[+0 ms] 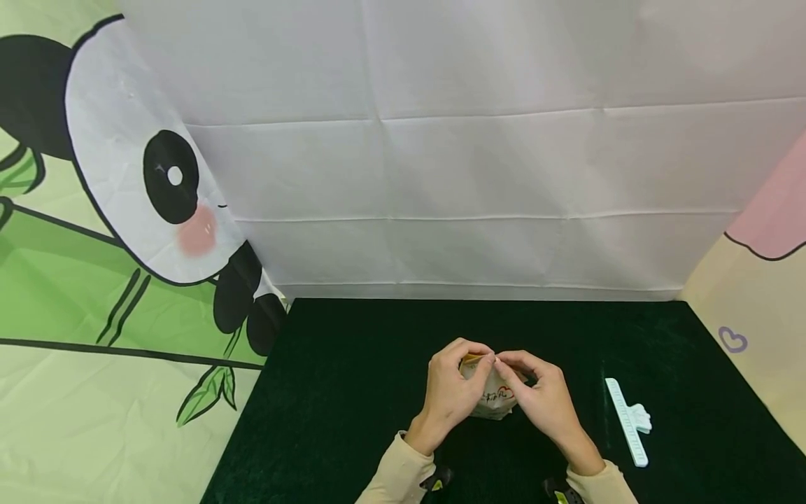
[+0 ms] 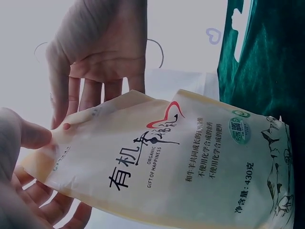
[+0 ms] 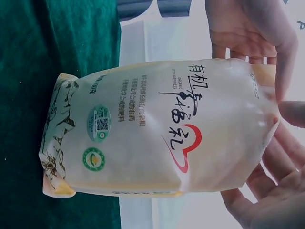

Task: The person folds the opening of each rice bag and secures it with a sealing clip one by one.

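We see both bare hands at work on one plastic food pouch (image 1: 494, 402), printed "ORGANIC GIFT OF HAPPINESS", which stands upright between them over the dark green cloth-covered bench (image 1: 352, 392). The left hand (image 1: 448, 388) pinches the pouch's top edge between thumb and fingers, and the right hand (image 1: 549, 395) does the same just beside it, so that in the head view the two sets of fingertips meet, narrowed down on the plastic. In the wrist views we find the other fingers spread behind the upper part of the pouch. Its front carries large black characters, a red heart stroke (image 3: 196, 134), a QR sticker (image 3: 99, 124), a round green seal (image 3: 94, 159) and, along the base, a line drawing of mountains (image 3: 59, 119). To the right of the right hand, well apart from the pouch, we see a pale ruler-like clip (image 1: 626, 420) with a wavy-edged tab lying on the bench. Cream sleeves (image 1: 399, 469) cover the forearms. Behind the bench hangs a creased white cloth (image 1: 478, 168), and on the left a green curtain shows a cartoon panda (image 1: 119, 154).
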Demonstrator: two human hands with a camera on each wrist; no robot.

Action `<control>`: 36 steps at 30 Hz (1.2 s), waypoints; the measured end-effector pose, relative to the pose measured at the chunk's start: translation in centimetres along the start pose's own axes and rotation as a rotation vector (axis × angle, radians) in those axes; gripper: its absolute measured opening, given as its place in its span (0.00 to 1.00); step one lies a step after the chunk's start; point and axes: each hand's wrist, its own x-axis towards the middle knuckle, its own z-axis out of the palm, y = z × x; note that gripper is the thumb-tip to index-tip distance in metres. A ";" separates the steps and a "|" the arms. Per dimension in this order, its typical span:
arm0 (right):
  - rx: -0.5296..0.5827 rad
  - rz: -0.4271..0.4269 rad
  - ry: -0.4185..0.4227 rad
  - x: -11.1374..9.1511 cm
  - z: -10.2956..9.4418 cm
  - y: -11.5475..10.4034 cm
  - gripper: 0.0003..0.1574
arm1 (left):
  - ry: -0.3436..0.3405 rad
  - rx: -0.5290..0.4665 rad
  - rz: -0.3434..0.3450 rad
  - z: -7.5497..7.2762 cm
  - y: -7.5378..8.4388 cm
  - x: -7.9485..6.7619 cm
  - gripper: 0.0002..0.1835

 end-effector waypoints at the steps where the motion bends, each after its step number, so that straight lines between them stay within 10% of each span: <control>1: 0.006 0.004 0.002 0.0 0.1 0.0 0.07 | -0.001 -0.002 -0.004 0.0 0.0 0.0 0.06; 36: 0.049 -0.021 0.108 0.3 0.9 1.1 0.04 | -0.097 -0.011 -0.088 -0.6 0.4 0.6 0.11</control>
